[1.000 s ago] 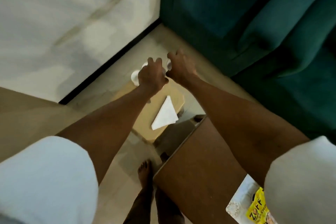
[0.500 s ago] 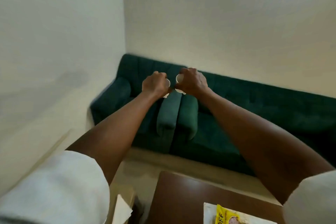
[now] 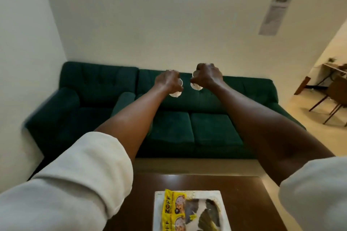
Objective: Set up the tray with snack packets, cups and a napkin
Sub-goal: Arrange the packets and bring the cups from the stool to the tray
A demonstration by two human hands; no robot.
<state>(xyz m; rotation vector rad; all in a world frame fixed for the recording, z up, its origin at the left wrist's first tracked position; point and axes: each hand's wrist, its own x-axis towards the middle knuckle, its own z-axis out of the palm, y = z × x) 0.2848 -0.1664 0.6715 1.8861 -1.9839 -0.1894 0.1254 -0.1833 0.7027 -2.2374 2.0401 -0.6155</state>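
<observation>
While the white tray [image 3: 189,194] is lying at the near edge of the dark wooden desk [image 3: 242,193], it is already carrying the yellow snack packets [image 3: 173,210] along its left side, with a darker packet [image 3: 204,214] beside them; no cup and no napkin is showing on it yet. Further out, both arms are reaching forward at full stretch, pale sleeves [image 3: 78,176] pushed up to the elbows. At their ends, above the green sofa [image 3: 206,131], the left hand [image 3: 168,82] is curling its fingers closed around a small white cup [image 3: 176,90], and the right hand [image 3: 207,76] is gripping a second white cup [image 3: 195,85] the same way, knuckles toward the camera. The two cups are hanging near each other but apart, well above and beyond the tray.

The step in hand looks like bringing both cups back and down onto the tray. Several things could be going wrong here: the cups seem light and thin, so a hard squeeze could be crushing them, and a loose hold could be letting one drop onto the sofa or the floor. Free space on the tray is looking narrow, so a cup set on a packet edge would probably be tipping over. Whether the cups are holding anything cannot be told.
</observation>
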